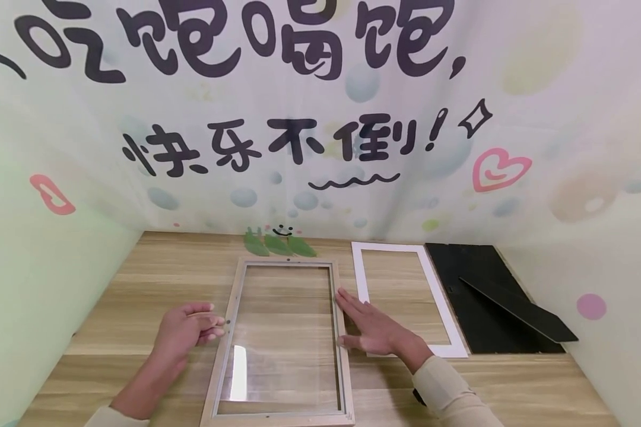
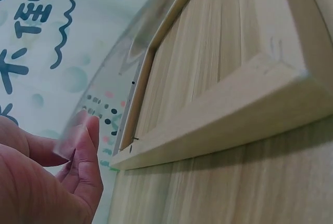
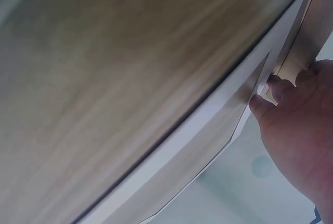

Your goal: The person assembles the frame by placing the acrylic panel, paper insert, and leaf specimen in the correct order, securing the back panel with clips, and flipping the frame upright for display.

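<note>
A light wooden picture frame (image 1: 346, 379) lies flat on the table in the head view. My left hand (image 1: 178, 332) pinches the edge of a clear sheet (image 1: 238, 373) between thumb and fingers. In the left wrist view that transparent sheet (image 2: 106, 86) slants up from the frame, its held edge raised above the wood. On the other side, my right hand (image 1: 376, 332) touches the frame's outer right side with extended fingers. The right wrist view shows those fingertips (image 3: 263, 104) close to the wooden side, partly hidden by the hand.
Right of the frame lies a white mat border (image 1: 440, 302). Beyond it is a black backing board (image 1: 478, 326) with its stand leg (image 1: 523, 308) sticking up. Three green leaves (image 1: 278, 244) lie behind the frame, near a printed curtain (image 1: 299, 196).
</note>
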### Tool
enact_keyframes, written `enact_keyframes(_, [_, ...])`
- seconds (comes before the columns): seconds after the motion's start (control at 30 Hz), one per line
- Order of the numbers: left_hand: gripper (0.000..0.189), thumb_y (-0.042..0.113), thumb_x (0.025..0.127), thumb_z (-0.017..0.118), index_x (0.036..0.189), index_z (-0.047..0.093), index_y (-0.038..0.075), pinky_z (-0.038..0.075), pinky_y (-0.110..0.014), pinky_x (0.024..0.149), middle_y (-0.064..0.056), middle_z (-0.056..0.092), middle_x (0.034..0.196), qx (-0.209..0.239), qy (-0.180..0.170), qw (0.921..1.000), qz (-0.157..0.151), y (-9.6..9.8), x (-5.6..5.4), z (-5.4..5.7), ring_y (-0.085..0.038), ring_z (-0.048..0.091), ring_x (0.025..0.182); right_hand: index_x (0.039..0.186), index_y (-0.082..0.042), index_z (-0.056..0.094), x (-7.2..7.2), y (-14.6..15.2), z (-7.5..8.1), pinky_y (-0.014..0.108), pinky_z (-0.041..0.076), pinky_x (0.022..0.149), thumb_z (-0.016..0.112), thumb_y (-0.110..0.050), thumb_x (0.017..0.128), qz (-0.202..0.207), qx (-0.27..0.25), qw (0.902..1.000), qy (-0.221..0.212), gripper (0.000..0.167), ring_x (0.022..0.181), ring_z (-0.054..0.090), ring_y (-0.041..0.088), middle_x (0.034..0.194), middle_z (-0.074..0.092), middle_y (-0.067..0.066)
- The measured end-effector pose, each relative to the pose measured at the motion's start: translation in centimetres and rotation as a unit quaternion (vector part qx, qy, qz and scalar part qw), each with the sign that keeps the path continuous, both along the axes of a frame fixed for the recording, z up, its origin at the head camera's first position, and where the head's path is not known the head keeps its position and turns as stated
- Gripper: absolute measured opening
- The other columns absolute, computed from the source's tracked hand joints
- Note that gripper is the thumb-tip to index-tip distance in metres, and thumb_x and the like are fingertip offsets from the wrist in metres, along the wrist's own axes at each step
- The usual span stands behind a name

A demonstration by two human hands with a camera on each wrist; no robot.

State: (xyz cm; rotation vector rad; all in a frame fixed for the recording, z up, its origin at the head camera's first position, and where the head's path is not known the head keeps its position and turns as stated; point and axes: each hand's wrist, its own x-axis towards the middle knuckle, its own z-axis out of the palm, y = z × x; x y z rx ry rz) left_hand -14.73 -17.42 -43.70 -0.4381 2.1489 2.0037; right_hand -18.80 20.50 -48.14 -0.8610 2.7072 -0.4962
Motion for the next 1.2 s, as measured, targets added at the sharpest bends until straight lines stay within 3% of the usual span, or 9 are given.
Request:
enact_keyframes(0.4, [0.043, -0.007, 0.091, 0.057, 0.130, 0.043, -0.016, 0.055, -0.020, 0.060, -0.009, 0.073, 0.085, 0.029, -0.003, 0.9996, 0.003, 0.8, 0.0, 0.2, -0.012, 0.069, 0.067, 0.157, -0.012, 0.011, -0.2, 0.0, 0.2, 0.054, 0.021, 0.116, 0.049, -0.054, 0.095, -0.005, 0.003, 1.0000, -0.004, 0.084, 0.148, 0.015, 0.027, 0.164, 0.006, 0.005])
enact_keyframes(0.8, [0.039, -0.004, 0.090, 0.059, 0.125, 0.048, -0.014, 0.053, -0.019, 0.059, -0.005, 0.072, 0.085, -0.003, -0.008, 0.9999, 0.006, 1.8, 0.6, -0.2, -0.010, 0.065, 0.066, 0.157, -0.012, 0.011, -0.1, 0.0, 0.1, 0.054, 0.021, 0.116, 0.049, -0.054, 0.095, -0.004, 0.004, 1.0000, -0.005, 0.084, 0.148, 0.016, 0.028, 0.164, 0.006, 0.005])
enact_keyframes(1.2, [0.039, -0.006, 0.089, 0.059, 0.125, 0.047, -0.015, 0.054, -0.018, 0.058, -0.007, 0.072, 0.082, 0.016, -0.011, 0.9997, 0.011, 2.4, 0.7, -0.7, -0.011, 0.067, 0.065, 0.157, -0.011, 0.010, -0.1, 0.0, -0.1, 0.055, 0.022, 0.116, 0.048, -0.054, 0.095, 0.001, 0.006, 1.0000, 0.001, 0.084, 0.148, 0.016, 0.027, 0.164, 0.006, 0.006])
